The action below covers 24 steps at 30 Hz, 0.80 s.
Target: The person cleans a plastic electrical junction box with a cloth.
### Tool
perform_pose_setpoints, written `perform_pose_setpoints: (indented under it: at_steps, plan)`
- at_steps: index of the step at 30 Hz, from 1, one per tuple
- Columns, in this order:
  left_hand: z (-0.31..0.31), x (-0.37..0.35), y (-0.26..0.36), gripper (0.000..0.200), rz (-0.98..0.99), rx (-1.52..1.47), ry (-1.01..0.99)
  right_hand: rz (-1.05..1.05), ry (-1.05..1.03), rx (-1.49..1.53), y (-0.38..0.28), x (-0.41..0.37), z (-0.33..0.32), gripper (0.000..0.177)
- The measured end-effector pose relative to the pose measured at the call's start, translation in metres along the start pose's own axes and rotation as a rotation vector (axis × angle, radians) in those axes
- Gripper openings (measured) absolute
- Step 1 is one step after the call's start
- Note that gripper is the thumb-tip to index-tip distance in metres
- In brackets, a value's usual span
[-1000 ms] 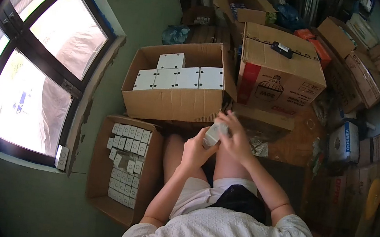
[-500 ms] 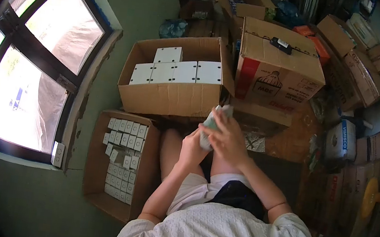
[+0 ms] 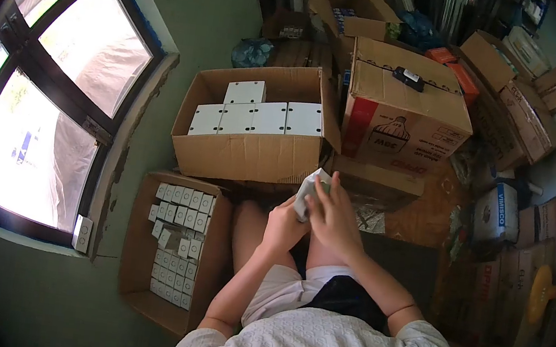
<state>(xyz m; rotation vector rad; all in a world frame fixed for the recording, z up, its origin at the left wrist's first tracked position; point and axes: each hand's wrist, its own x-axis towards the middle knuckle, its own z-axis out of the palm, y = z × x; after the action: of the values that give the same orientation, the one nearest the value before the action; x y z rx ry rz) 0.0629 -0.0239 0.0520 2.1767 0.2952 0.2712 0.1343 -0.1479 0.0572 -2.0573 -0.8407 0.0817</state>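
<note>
Above my lap I hold a small white box [image 3: 305,192] with a patch of green on one face. My left hand [image 3: 284,228] is closed round its lower left side. On the other side, the fingers of my right hand [image 3: 333,217] press against the box and partly cover it. Left of my legs, an open carton [image 3: 214,248] contains rows of small white boxes [image 3: 175,261], each with a round mark. Straight ahead is a larger open carton [image 3: 245,156] with several bigger white boxes [image 3: 271,116] in it.
At the front right a closed bulb carton [image 3: 407,120] carries a small black device [image 3: 409,79]. One white box [image 3: 82,233] stands on the sill of the window [image 3: 33,152]. More cartons [image 3: 530,123] and a white sack [image 3: 497,212] line the right side.
The small white box has turned between my hands, and its end now shows more clearly. My right hand has shifted slightly down along it. The view has tilted a little.
</note>
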Motion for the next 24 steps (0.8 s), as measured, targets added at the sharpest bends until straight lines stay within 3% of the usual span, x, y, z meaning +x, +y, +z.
perform_pose_setpoints:
  at_steps: [4, 6, 7, 8, 10, 11, 14, 16, 18, 19, 22, 23, 24]
  plan:
    - [0.002, -0.01, 0.012, 0.041, 0.172, 0.042, 0.075, 0.041, -0.039, -0.051, 0.094, 0.017, 0.029, 0.059]
    - [0.004, -0.012, 0.015, 0.041, 0.182, 0.039, 0.062, 0.305, 0.104, 0.277, 0.084, 0.027, 0.027, 0.061]
    - [0.005, -0.011, 0.013, 0.041, 0.244, 0.08, 0.07, 0.553, 0.196, 0.449, 0.064, 0.025, 0.019, 0.06]
    - [0.007, -0.009, 0.011, 0.041, 0.309, 0.12, 0.079, 0.544, 0.198, 0.449, 0.069, 0.019, 0.023, 0.06]
    - [0.008, -0.001, 0.007, 0.042, 0.252, 0.107, 0.042, 0.209, 0.098, 0.3, 0.085, -0.002, 0.031, 0.059]
    - [0.01, 0.004, 0.0, 0.042, 0.254, 0.098, 0.042, 0.211, 0.02, 0.16, 0.039, -0.001, 0.004, 0.055]
    - [0.014, 0.006, -0.002, 0.042, 0.292, 0.073, 0.076, 0.08, 0.08, 0.142, 0.041, -0.01, 0.012, 0.052]
    - [0.01, -0.002, 0.011, 0.042, 0.307, 0.114, 0.081, 0.128, 0.155, 0.227, 0.061, -0.005, 0.02, 0.059]
    - [0.011, -0.009, 0.015, 0.041, 0.31, 0.105, 0.056, 0.508, 0.146, 0.553, 0.04, 0.018, -0.008, 0.07]
    - [0.01, -0.012, 0.016, 0.041, 0.316, 0.093, 0.038, 0.454, 0.185, 0.54, 0.067, 0.023, 0.006, 0.076]
    - [0.007, -0.011, 0.018, 0.039, 0.322, 0.108, 0.089, 0.481, 0.127, 0.479, 0.049, 0.012, 0.003, 0.077]
    - [0.009, -0.009, 0.016, 0.038, 0.304, 0.117, 0.133, 0.178, 0.166, 0.195, 0.083, -0.004, 0.029, 0.066]
    - [0.011, -0.009, 0.012, 0.037, 0.28, 0.128, 0.176, 0.24, 0.058, 0.011, 0.054, -0.009, 0.013, 0.069]
